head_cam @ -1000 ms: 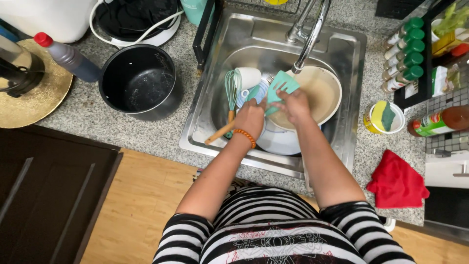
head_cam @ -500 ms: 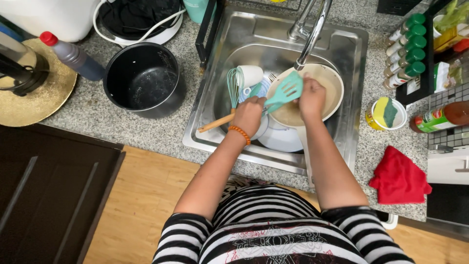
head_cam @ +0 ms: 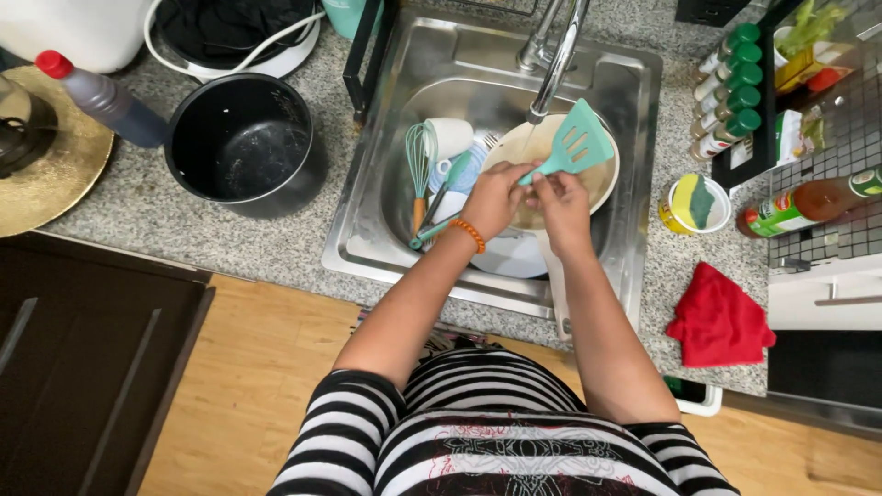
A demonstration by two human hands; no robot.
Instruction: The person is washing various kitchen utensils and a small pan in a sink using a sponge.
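Observation:
My left hand [head_cam: 490, 200], with an orange bead bracelet on the wrist, is closed around the handle of a teal slotted spatula [head_cam: 581, 138]. My right hand [head_cam: 562, 200] pinches the same handle just below the head. The spatula head is raised over a cream pan [head_cam: 602, 176] in the steel sink [head_cam: 367, 246], right beside the spout of the tap [head_cam: 551, 57]. Both hands are over the pan's near rim.
A teal whisk [head_cam: 421, 152], a white cup [head_cam: 452, 136] and plates lie in the sink's left part. A black pot [head_cam: 243, 142] and a red-capped bottle [head_cam: 96, 92] stand on the left counter. On the right are a sponge tub [head_cam: 695, 202], a red cloth [head_cam: 717, 321] and spice jars [head_cam: 730, 92].
The spatula head has risen and swung right, from low over the pan to up beside the tap. My right hand slid from the head down to the handle, next to my left hand.

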